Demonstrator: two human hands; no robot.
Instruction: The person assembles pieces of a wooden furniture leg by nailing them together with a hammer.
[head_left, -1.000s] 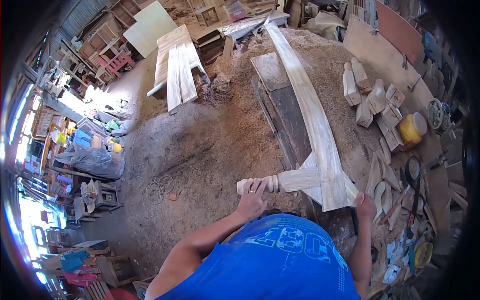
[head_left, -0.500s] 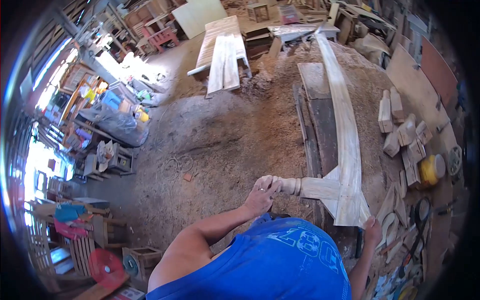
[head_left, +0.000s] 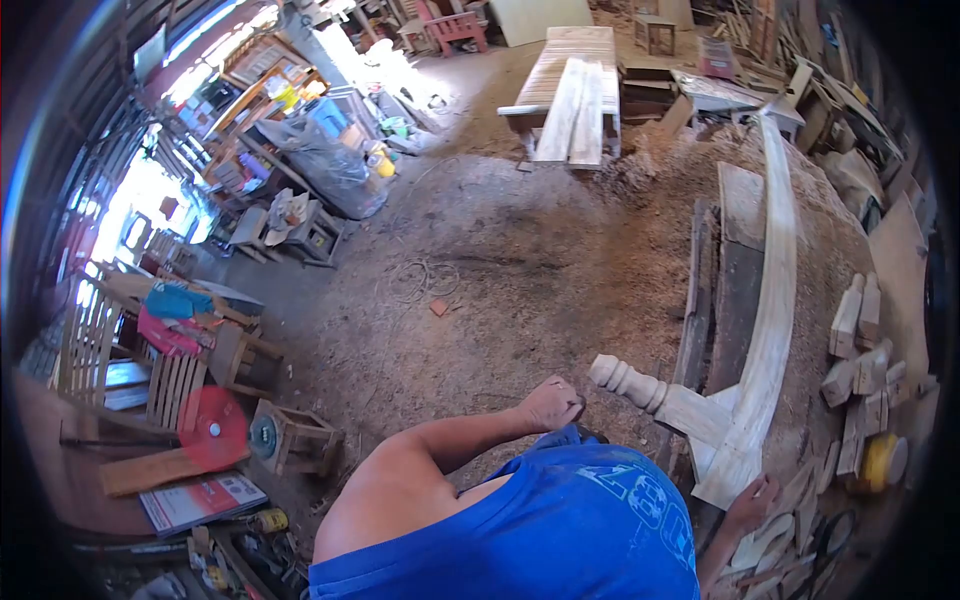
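Observation:
A long pale wooden rail (head_left: 780, 260) lies lengthwise on my right, with a turned wooden leg (head_left: 640, 388) joined to its near end and sticking out to the left. Flat triangular pieces (head_left: 722, 400) fill the corners of that joint. My left hand (head_left: 552, 403) is closed, a short gap left of the leg's rounded tip, and no object shows in it. Right beside the near end of the rail is my right hand (head_left: 752, 503), its fingers curled and nothing visible in them. Dark planks (head_left: 738, 290) lie under and beside the rail.
Sawdust covers the floor (head_left: 480, 340). Cut wood blocks (head_left: 858, 375) and a yellow container (head_left: 882, 462) sit at the right. A slatted wooden piece with boards (head_left: 572, 110) stands ahead. A red fan (head_left: 213, 428) and a stool (head_left: 300, 437) are at the left.
My left hand has let go of the turned leg's tip and drawn back left. My right hand has come off the rail's near corner. The view has swung left.

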